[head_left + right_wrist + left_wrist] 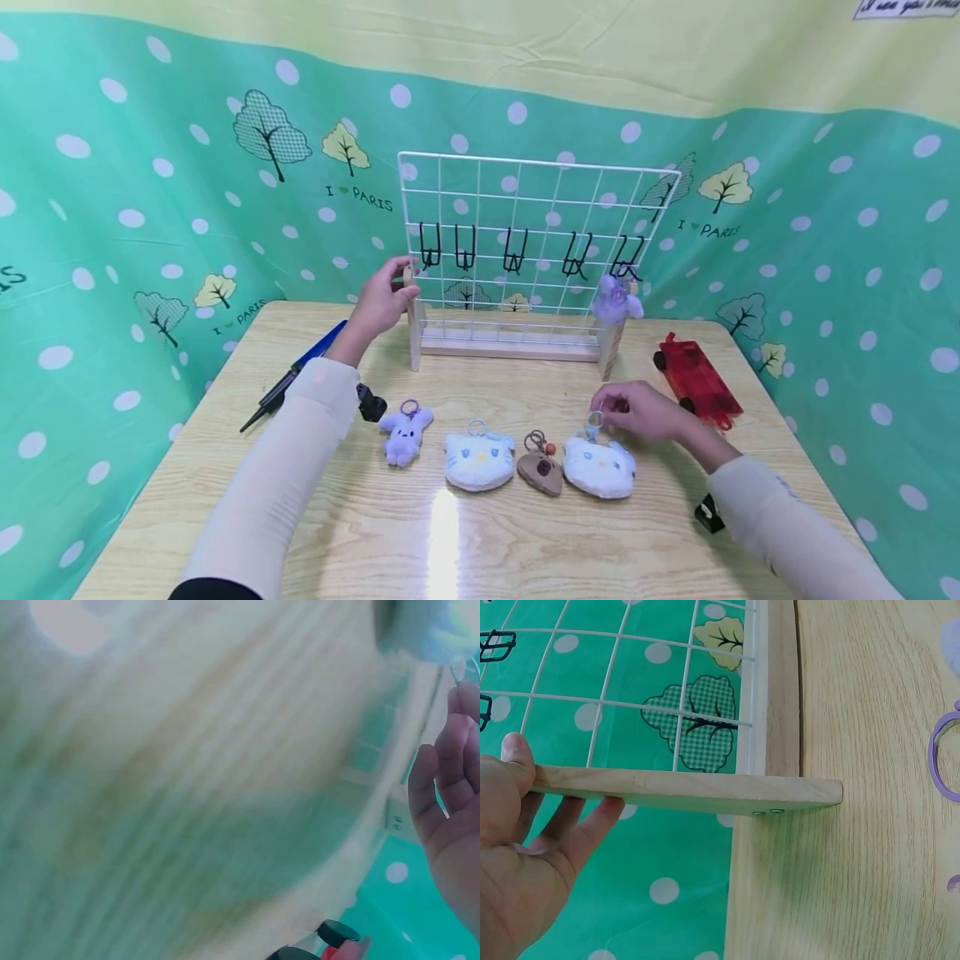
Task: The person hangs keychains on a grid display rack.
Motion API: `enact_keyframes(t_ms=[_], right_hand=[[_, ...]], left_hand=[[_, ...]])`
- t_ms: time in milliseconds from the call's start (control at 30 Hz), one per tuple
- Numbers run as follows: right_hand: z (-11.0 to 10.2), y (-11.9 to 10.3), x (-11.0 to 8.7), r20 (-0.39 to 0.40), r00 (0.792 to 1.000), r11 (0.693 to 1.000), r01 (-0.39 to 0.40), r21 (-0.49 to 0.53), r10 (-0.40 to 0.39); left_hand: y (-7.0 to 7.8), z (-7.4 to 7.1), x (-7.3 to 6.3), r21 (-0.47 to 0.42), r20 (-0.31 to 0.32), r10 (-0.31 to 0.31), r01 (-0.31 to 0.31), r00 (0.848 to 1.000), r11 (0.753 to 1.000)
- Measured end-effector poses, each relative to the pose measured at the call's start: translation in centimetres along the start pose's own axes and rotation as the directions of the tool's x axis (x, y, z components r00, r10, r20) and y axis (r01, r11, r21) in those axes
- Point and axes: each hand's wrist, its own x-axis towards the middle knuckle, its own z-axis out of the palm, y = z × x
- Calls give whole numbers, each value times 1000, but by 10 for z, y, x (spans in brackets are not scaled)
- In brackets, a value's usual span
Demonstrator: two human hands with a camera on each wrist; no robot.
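My left hand [381, 298] grips the wooden side post [682, 784] of a white wire grid rack [536, 179], thumb on one face and fingers on the other. My right hand [647, 411] pinches the light-blue ring of a white cat plush keychain [600, 468] at the right end of a row; in the right wrist view only part of that plush shows. Left of it lie a brown plush keychain [542, 472], a second white cat plush keychain [480, 461] and a purple plush keychain [405, 437]. Another purple plush [615, 302] hangs from the rack's rightmost hook.
Several black hooks [514, 254] line the grid. A blue and black tool [300, 371] lies on the wooden table [360, 533] beside my left forearm. On the right is a red toy with black wheels [697, 379]. A patterned green cloth [90, 250] hangs behind.
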Motion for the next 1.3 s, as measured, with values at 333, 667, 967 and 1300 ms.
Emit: enact_keyframes(t_ms=[333,667,967,1300], right_hand=[[-12,-15,4,-108,993,999,47,-7,-48],[-25,-21,7,-183,983,1000,22,10,-20],[-36,-33,13,-274,962,1000,2,-5,-4],[-41,-43,16,-348,937,1000,-21,8,23]], left_hand=[[-2,-1,-1,1,-1,5,-5,1000,1000],[-1,-1,-1,-8,1,-4,4,1000,1000],[-1,0,-2,-11,2,-8,8,1000,1000],[2,0,-2,-17,1,-5,5,1000,1000]])
